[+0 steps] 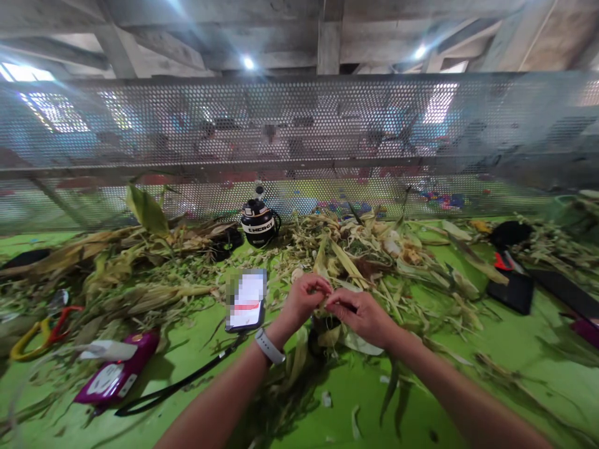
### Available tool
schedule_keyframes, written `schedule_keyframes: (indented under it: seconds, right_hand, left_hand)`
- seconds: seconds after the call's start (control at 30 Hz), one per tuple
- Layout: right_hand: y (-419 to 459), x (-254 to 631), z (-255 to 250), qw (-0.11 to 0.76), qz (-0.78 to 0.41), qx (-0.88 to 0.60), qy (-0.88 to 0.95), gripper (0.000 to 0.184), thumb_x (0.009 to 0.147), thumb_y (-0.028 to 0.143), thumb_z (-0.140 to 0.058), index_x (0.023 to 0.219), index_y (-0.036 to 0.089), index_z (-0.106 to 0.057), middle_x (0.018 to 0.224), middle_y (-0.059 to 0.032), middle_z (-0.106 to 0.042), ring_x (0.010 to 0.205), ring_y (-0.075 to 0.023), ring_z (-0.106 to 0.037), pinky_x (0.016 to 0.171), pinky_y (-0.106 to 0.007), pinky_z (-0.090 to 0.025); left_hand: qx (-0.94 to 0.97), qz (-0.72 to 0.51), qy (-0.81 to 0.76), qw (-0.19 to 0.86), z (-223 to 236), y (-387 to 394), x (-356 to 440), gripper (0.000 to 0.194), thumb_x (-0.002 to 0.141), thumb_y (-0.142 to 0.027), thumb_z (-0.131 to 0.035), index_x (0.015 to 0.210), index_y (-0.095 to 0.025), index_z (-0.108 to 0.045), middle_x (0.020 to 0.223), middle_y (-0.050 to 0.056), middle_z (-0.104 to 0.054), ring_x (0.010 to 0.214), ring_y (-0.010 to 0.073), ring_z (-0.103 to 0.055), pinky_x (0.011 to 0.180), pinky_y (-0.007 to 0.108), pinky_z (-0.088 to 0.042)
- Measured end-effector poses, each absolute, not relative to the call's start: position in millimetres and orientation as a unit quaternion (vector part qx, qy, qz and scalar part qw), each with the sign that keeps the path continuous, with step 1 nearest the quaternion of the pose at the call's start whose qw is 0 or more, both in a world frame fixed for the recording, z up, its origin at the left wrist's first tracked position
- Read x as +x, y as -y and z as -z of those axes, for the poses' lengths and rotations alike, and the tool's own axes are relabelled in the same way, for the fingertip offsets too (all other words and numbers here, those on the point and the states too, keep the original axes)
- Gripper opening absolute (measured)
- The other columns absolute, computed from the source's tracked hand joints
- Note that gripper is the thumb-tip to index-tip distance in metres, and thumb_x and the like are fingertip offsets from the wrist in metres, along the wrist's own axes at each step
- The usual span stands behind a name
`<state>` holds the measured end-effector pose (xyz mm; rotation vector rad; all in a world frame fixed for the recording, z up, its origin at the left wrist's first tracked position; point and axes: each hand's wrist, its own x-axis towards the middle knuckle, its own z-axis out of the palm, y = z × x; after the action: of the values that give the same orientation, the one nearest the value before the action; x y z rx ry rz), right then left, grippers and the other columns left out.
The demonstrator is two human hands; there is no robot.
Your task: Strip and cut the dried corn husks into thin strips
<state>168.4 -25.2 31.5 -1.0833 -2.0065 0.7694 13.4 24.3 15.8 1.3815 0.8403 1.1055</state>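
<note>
My left hand [305,300] and my right hand [359,314] meet at the fingertips over the middle of the table, both closed in a pinch. Whatever lies between the fingers is too small to make out. Right beneath them sits a bunch of pale and dark corn husk [330,338], partly covered by the hands. Loose corn husks [349,259] are heaped just beyond my fingers. A phone [247,302] with a lit screen rests left of my left hand, its black strap trailing toward me. My left wrist wears a pale watch band [270,347].
A purple tissue pack [116,373] lies at the left, near yellow-and-red-handled scissors [44,337]. A black jug [258,223] stands at the back before a perforated metal screen [299,134]. On the right are a dark phone [511,290] and a red-and-black tool [504,262]. Husks litter the green table [374,402].
</note>
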Motion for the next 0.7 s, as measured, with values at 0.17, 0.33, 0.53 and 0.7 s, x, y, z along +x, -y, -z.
schedule_keyframes:
  seconds: [0.17,0.33,0.53,0.7]
  right_hand:
    - [28.0,164.7,-30.3,0.344,-0.206,-0.405,0.821,0.027,0.090,0.037,-0.046,0.081,0.022,-0.066,0.069,-0.0016,-0.063,0.060,-0.0125,-0.053,0.059,-0.023,-0.038]
    - [31.2,161.1,-26.7,0.345,-0.188,-0.403,0.826,0.028,0.090,0.036,-0.046,0.079,0.021,-0.066,0.067,-0.0028,-0.064,0.058,-0.0127,-0.053,0.058,-0.023,-0.038]
    - [33.1,156.5,-22.6,0.446,-0.275,-0.413,0.745,0.023,0.087,0.038,-0.050,0.081,0.022,-0.064,0.069,-0.0018,-0.061,0.060,-0.0132,-0.053,0.061,-0.025,-0.042]
    - [27.3,156.4,-27.8,0.558,-0.403,-0.470,0.553,0.030,0.079,0.050,-0.058,0.083,0.020,-0.060,0.062,0.0000,-0.057,0.048,-0.0103,-0.047,0.044,-0.022,-0.036]
  left_hand:
    - [0.637,-0.520,-0.366,0.436,-17.4,-17.9,13.1,0.017,0.060,-0.006,-0.067,0.057,-0.022,-0.071,0.089,0.006,-0.061,0.081,0.0190,-0.055,0.080,0.031,-0.043]
    - [0.651,-0.517,-0.371,0.413,-12.8,-15.0,16.8,0.012,0.069,-0.017,-0.068,0.075,-0.025,-0.075,0.104,0.007,-0.061,0.082,0.0180,-0.053,0.083,0.030,-0.042]
    - [0.540,-0.502,-0.355,0.575,-13.8,-12.4,24.0,0.021,0.066,-0.038,-0.072,0.067,-0.017,-0.073,0.080,0.006,-0.064,0.081,0.0181,-0.055,0.077,0.028,-0.043]
    - [0.521,-0.478,-0.358,0.610,-16.1,-10.6,21.6,0.038,0.063,-0.050,-0.072,0.052,-0.015,-0.062,0.057,-0.001,-0.054,0.061,0.0114,-0.045,0.064,0.023,-0.037]
